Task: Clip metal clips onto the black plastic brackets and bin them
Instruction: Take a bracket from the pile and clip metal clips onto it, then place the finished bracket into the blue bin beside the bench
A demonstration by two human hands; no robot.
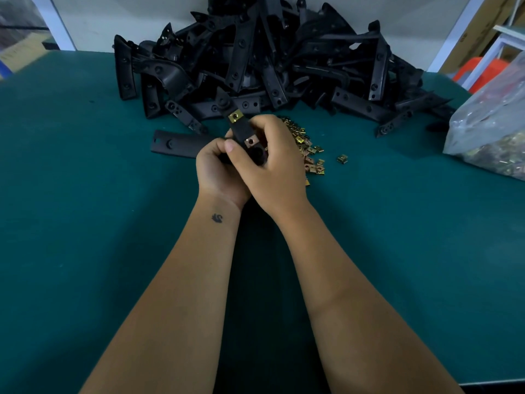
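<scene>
Bracket gripped mid-table by left hand and right hand, fingers curled around it.

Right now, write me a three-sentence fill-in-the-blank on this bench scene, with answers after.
1. Both hands hold one black bracket that already carries ____ metal clips.
2. The loose clips lie on the ____ table mat.
3. A clear plastic bag sits at the table's ____ edge.

Answers: two; green; right
</scene>
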